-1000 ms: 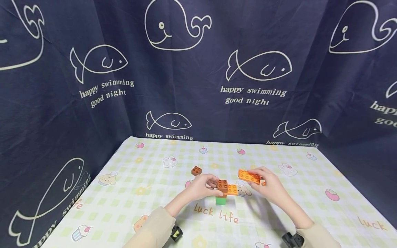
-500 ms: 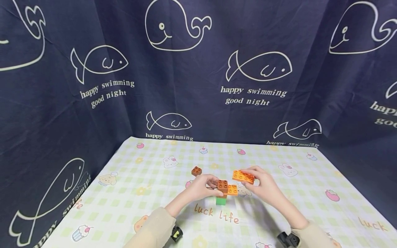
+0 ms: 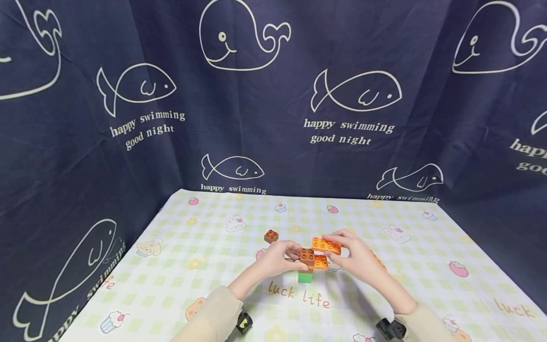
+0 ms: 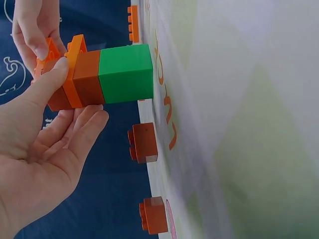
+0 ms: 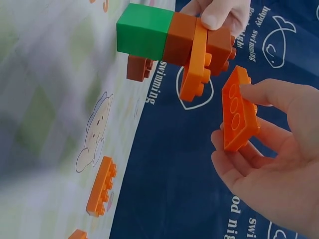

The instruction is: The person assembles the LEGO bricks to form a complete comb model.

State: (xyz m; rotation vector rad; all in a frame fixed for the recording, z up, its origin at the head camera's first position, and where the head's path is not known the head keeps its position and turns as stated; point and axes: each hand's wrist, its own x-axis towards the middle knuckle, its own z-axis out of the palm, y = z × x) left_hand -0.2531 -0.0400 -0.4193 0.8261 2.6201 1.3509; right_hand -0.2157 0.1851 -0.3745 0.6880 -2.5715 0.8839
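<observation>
My left hand steadies a small stack of building blocks, thumb on one side and fingers on the other. At its base sits a green block, then a brown block, an orange plate jutting out to the right, and a brown block on top. Between thumb and fingers, my right hand pinches a second orange plate, studs up in the head view. This plate hovers close to the top brown block's right, above the jutting plate; the right wrist view shows a gap.
Behind my left hand lies a loose brown block; the left wrist view has two brown blocks on the table. Loose orange pieces lie to the right, partly behind my right hand. A dark curtain surrounds the table.
My right hand has carried the orange plate leftward, from well right of the stack to just beside its top. My left hand stays on the stack.
</observation>
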